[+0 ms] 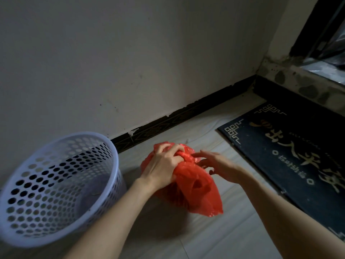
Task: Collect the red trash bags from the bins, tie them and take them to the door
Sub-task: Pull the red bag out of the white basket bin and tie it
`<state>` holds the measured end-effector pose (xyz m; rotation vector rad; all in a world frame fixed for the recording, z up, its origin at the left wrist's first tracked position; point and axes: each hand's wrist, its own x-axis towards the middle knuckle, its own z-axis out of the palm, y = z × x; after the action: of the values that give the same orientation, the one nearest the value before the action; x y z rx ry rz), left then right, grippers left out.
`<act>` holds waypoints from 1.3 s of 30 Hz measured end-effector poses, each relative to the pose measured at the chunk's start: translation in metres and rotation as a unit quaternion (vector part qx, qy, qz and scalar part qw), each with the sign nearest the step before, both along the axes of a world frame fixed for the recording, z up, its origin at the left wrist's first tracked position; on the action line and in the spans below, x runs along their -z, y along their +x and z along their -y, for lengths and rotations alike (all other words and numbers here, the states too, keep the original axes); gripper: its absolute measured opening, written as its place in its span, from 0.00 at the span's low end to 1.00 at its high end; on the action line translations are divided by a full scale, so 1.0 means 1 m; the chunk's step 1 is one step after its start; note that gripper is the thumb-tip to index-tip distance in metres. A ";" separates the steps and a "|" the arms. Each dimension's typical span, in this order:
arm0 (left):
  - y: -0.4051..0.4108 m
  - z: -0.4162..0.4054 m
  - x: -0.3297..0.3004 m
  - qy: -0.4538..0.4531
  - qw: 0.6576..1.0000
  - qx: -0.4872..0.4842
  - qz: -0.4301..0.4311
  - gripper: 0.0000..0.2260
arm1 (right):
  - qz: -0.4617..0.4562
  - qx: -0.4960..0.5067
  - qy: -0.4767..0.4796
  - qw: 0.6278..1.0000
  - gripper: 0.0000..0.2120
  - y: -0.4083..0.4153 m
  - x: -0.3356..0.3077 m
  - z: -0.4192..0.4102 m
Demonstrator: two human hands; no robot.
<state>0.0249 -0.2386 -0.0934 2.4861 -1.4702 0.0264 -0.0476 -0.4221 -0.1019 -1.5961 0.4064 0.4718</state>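
A red trash bag point(197, 191) lies bunched on the pale floor in the middle of the head view. My left hand point(164, 165) grips the gathered top of the bag, fingers curled into the plastic. My right hand point(214, 163) is at the bag's right side with its fingers spread and fairly straight, fingertips touching the plastic. A white perforated bin point(46, 186) stands to the left of the bag with no liner in it.
A dark doormat point(291, 146) with pale lettering lies on the floor to the right. Behind it runs a stone threshold point(306, 86) and a dark door frame point(317, 30). A white wall with a black skirting board point(179, 116) closes the back.
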 end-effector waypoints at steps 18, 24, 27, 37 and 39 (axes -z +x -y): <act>-0.021 0.004 0.012 -0.091 0.995 0.049 -0.006 0.06 | 0.080 -0.012 0.018 0.997 0.06 0.005 -0.014 -0.008; -0.012 0.003 0.018 -0.118 0.990 0.036 0.073 0.08 | 0.109 0.054 -0.087 0.989 0.05 0.009 -0.009 -0.013; -0.008 0.002 0.021 -0.102 0.991 0.017 0.085 0.05 | 0.183 0.160 -0.216 0.946 0.07 0.012 -0.006 -0.009; -0.006 0.000 0.026 -0.069 0.988 -0.069 0.117 0.12 | 0.311 0.027 -0.561 0.767 0.12 -0.003 0.014 -0.005; -0.007 -0.002 0.025 -0.061 0.988 -0.073 0.123 0.14 | 0.287 0.006 -0.622 0.728 0.14 -0.012 0.015 0.001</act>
<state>0.0177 -0.2368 -0.1185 2.5554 -1.3239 0.4506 -0.0592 -0.4227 -0.1173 -2.9080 0.2257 -0.4930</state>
